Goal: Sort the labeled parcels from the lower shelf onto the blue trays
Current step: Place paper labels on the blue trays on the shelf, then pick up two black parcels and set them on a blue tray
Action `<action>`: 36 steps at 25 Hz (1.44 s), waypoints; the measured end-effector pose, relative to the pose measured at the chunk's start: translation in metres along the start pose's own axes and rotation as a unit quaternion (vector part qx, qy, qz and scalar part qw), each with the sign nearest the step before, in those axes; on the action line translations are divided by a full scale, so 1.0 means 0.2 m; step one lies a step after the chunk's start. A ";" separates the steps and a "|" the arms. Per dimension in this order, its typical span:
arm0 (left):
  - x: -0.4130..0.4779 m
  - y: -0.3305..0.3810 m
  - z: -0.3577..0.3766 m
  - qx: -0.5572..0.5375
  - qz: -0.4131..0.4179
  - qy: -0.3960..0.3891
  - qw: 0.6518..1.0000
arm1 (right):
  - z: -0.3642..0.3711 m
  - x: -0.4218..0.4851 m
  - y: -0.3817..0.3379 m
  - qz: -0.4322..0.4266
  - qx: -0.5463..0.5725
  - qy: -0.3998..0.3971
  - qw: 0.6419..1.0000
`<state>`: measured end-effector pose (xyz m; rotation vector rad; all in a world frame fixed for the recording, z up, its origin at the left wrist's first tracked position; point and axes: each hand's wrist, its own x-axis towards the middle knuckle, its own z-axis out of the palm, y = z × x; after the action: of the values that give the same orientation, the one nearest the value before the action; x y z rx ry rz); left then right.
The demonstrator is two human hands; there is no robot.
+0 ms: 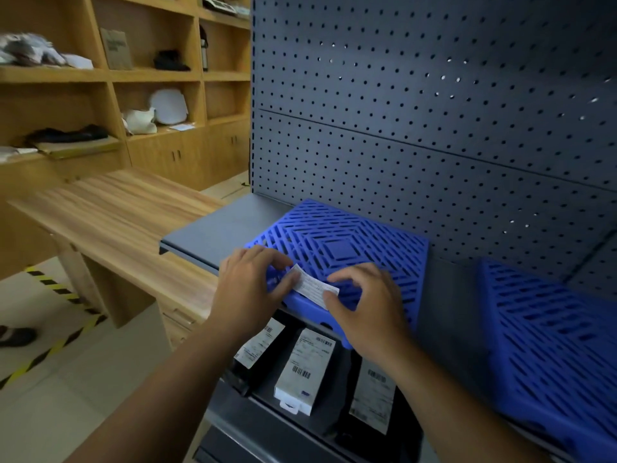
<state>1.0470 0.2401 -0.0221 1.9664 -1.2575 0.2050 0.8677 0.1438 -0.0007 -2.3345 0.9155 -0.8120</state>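
1. Blue plastic, latticed: near blue tray (350, 242) on the grey upper shelf (217, 225), with a second blue tray (551, 332) further right on the same shelf. Both bare of parcels.
2. White paper label (314, 287) lying at the near tray's front edge, pinched from both sides: left hand (248, 285) with thumb and fingertips closed on its left end, right hand (370, 305) with fingertips on its right end and thumb below. Both grips clenched on the label, not on a parcel.
3. Step in hand, as a judgement: fixing or reading the tray's label before sorting, not carrying a parcel. Cannot tell whether the label is being stuck down or peeled off.
4. Labeled parcels on the lower shelf (267, 426), directly beneath the hands and well apart from them: a black parcel (248, 355) at left with a white barcode sticker, a white box (305, 372) in the middle, a dark parcel (367, 402) at right, partly hidden under the right forearm.
5. Next move, probably: letting go of the label, dropping one hand down to a parcel, reading its sticker against the tray label, then lifting it up past the upper shelf's edge onto the matching tray.
6. Sorting itself seemingly not yet begun.
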 end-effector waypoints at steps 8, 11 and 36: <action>-0.03 0.04 -0.03 -0.001 0.020 0.007 1.000 | -0.02 0.00 0.00 0.004 0.021 0.035 0.999; -0.04 0.14 -0.03 0.004 0.068 0.012 0.998 | -0.07 -0.03 0.02 -0.005 0.019 0.047 0.999; -0.75 2.63 0.88 -0.188 0.400 -0.149 0.884 | -2.09 -1.66 1.02 0.187 -0.283 0.300 0.892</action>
<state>0.4912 0.1145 0.0553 1.0825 -2.0908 0.0465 0.2988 0.1582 0.0478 -2.2393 2.0319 -1.2487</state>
